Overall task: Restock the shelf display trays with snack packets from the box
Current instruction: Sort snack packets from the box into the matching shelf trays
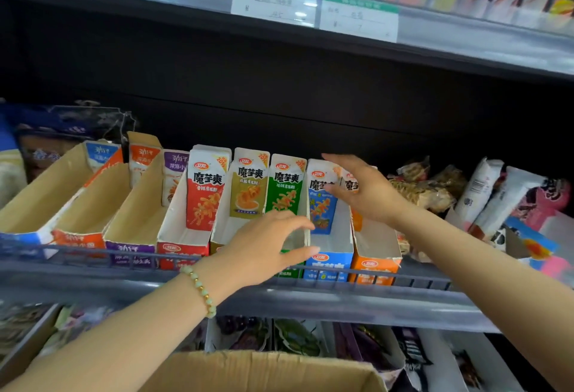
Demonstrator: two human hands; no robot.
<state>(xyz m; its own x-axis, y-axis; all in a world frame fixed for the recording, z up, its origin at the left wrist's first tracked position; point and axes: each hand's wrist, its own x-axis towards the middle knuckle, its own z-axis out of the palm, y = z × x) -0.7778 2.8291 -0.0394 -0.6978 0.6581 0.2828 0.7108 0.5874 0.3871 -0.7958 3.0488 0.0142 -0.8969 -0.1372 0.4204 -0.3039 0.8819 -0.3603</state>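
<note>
A shop shelf (341,306) carries a row of nearly empty display trays, one upright packet at each back. The left hand (267,249) hovers over the green tray (290,271), grip loosely spread, holding nothing. The right hand (366,193), grip spread, reaches the orange tray (375,266), its upright orange packet (351,186) just beside the fingers; whether they touch is unclear. The box (264,373) sits below, nearer the left hand.

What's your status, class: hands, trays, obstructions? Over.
Left hand open at green tray. Right hand open at packet in orange tray. Tray fronts bare. Nothing blocking.
</note>
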